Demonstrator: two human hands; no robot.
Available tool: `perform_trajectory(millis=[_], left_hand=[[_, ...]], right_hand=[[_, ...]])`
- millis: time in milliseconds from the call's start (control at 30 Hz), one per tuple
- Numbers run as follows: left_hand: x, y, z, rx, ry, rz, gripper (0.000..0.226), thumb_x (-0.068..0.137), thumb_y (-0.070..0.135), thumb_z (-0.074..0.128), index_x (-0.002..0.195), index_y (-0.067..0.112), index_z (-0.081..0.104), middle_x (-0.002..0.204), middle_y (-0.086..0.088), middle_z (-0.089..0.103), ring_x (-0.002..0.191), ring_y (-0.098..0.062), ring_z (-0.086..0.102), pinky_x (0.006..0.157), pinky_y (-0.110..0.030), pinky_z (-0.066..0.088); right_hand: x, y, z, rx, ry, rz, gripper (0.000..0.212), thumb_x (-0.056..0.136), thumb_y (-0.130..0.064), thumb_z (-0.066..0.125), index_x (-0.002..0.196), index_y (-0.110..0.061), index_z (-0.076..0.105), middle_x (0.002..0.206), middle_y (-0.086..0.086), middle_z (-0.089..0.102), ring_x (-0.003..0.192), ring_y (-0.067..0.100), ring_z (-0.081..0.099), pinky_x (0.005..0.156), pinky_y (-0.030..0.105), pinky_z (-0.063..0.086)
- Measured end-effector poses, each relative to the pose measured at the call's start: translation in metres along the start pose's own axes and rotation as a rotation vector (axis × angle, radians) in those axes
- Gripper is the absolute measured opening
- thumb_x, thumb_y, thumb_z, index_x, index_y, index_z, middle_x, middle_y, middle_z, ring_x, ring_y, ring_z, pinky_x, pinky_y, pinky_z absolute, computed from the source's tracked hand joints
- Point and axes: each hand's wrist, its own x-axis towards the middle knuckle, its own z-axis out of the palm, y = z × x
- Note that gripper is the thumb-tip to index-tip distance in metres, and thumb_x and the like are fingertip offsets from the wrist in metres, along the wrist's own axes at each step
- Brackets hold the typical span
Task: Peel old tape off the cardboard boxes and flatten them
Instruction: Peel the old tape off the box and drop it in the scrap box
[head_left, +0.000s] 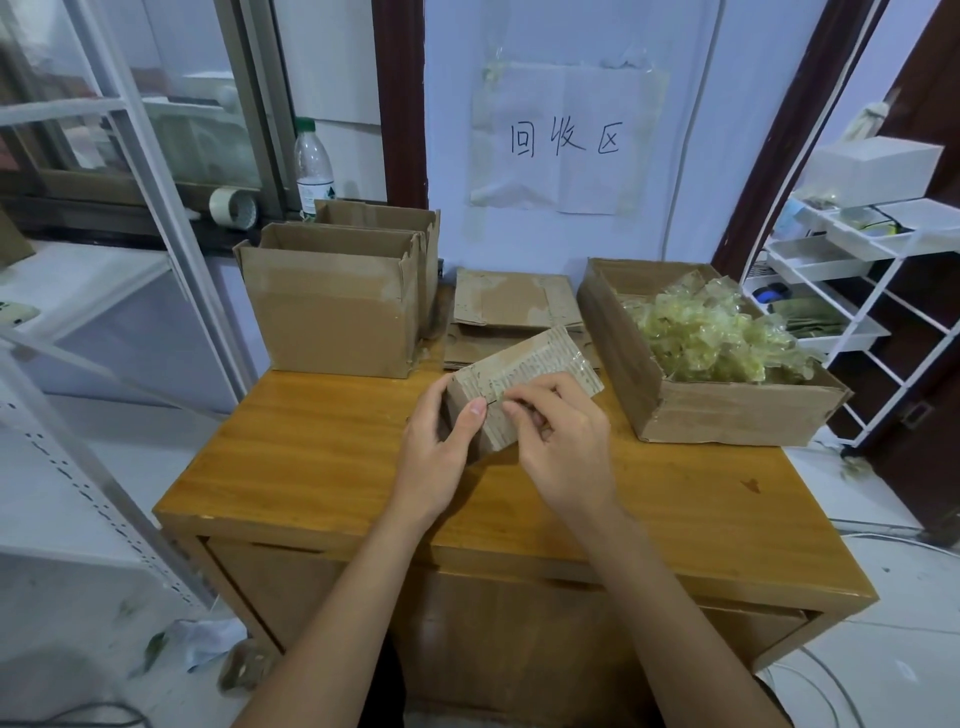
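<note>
A small box (524, 387) is held tilted above the middle of the table (322, 452). The left hand (441, 447) grips its near-left end, thumb lying on the top face and the other fingers curled underneath. The right hand (563, 441) sits at the box's 5 o'clock, its fingertips (511, 408) pinching narrowly at the taped seam on the top face. Two open boxes (332, 306) stand at 10 o'clock, flattened cardboard (514, 306) at 12, and a tray of peeled tape (711, 338) at 2.
</note>
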Motion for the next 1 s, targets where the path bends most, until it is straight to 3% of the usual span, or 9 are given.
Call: perform_trajectory(millis=[200,267,367,433,500,567,800,1000], left_hand=[[0.0,-0.001,0.0,0.0,-0.002,-0.008,0.054,0.093,0.064,0.059,0.139,0.036,0.056,0.131,0.012,0.065,0.123,-0.01,0.063,0.098,-0.046,0.059],[0.001,-0.002,0.0,-0.003,-0.002,-0.006,0.054,0.093,0.064,0.059,0.139,0.036,0.056,0.132,0.011,0.066,0.123,-0.011,0.063,0.098,-0.046,0.059],[0.001,-0.002,0.001,0.003,-0.007,0.004,0.053,0.094,0.062,0.059,0.139,0.035,0.056,0.133,0.011,0.066,0.125,-0.012,0.063,0.1,-0.047,0.057],[0.002,-0.001,0.001,0.004,-0.004,0.002,0.05,0.094,0.062,0.059,0.138,0.036,0.057,0.132,0.011,0.066,0.124,-0.012,0.063,0.1,-0.047,0.057],[0.002,-0.001,0.001,0.01,0.004,0.004,0.048,0.094,0.062,0.058,0.135,0.037,0.058,0.13,0.011,0.067,0.123,-0.012,0.063,0.1,-0.049,0.057],[0.002,-0.001,0.001,0.023,0.007,0.012,0.047,0.095,0.064,0.058,0.134,0.038,0.058,0.129,0.011,0.067,0.122,-0.012,0.064,0.099,-0.05,0.057],[0.002,-0.001,0.001,0.053,0.003,0.007,0.052,0.093,0.071,0.056,0.136,0.042,0.055,0.131,0.014,0.065,0.123,-0.01,0.062,0.099,-0.047,0.058],[0.001,-0.001,0.001,0.049,0.01,0.015,0.057,0.092,0.072,0.056,0.138,0.038,0.055,0.131,0.013,0.065,0.124,-0.01,0.062,0.1,-0.046,0.057]], right_hand=[[0.009,0.006,-0.009,0.039,0.02,0.098,0.01,0.096,-0.007,0.071,0.103,-0.011,0.077,0.101,-0.005,0.069,0.091,0.005,0.063,0.079,0.021,0.055],[0.009,0.009,-0.01,0.073,0.006,0.147,0.011,0.098,-0.008,0.07,0.104,-0.013,0.076,0.103,-0.009,0.068,0.086,0.007,0.067,0.067,0.026,0.059],[0.006,0.008,-0.007,0.138,0.054,0.244,0.01,0.098,-0.006,0.068,0.103,-0.011,0.075,0.101,-0.004,0.068,0.069,0.01,0.066,0.05,0.017,0.052],[0.004,0.003,-0.003,0.059,0.132,0.188,0.011,0.095,-0.003,0.071,0.103,-0.009,0.075,0.099,-0.002,0.07,0.079,0.012,0.068,0.063,0.021,0.058],[0.0,-0.002,0.003,-0.048,0.177,0.073,0.014,0.092,-0.001,0.075,0.105,-0.006,0.075,0.099,0.001,0.072,0.087,0.007,0.065,0.079,0.015,0.054],[-0.002,-0.004,0.006,-0.093,0.167,0.006,0.014,0.092,-0.002,0.074,0.106,-0.004,0.076,0.098,0.003,0.072,0.084,0.003,0.061,0.076,0.012,0.052],[-0.003,0.002,0.001,-0.178,0.042,-0.069,0.017,0.093,0.003,0.067,0.105,-0.003,0.077,0.099,0.006,0.067,0.088,0.017,0.063,0.069,0.023,0.054],[-0.006,-0.003,-0.007,-0.127,-0.004,-0.014,0.016,0.096,-0.008,0.067,0.109,-0.011,0.076,0.113,0.001,0.061,0.099,0.01,0.055,0.068,0.011,0.046]])
